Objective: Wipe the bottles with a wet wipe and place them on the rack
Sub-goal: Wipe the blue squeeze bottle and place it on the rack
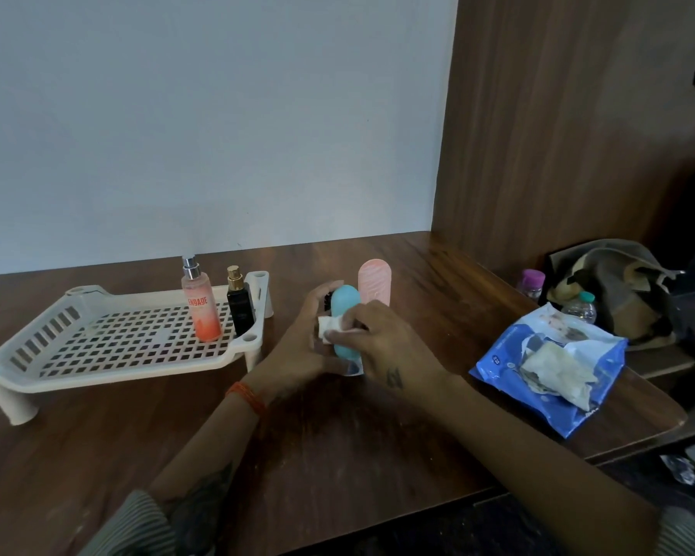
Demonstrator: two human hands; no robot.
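Blue bottle (345, 327) upright above the wooden table (338, 447), centre of view. Left hand (297, 347) curled around its back and lower body. Right hand (382, 339) pinches a folded wet wipe (332, 327) against the bottle's front

Pink bottle (374, 287) stands just behind, apart from both hands, not yet handled. On the white rack (109, 347): orange spray bottle (200, 305) and black perfume bottle (240, 305), both upright at the right end, side by side

Handling judgement: blue bottle looks like smooth rounded plastic, probably light and stiff; the wet film will likely make it slippery. Best hold is around the mid-body, fingers wrapped, not the domed top. Rack floor is an open grid, so a narrow base may rock; set it flat beside the two placed bottles

Wipes packet (550, 359) lies open to the right, well apart
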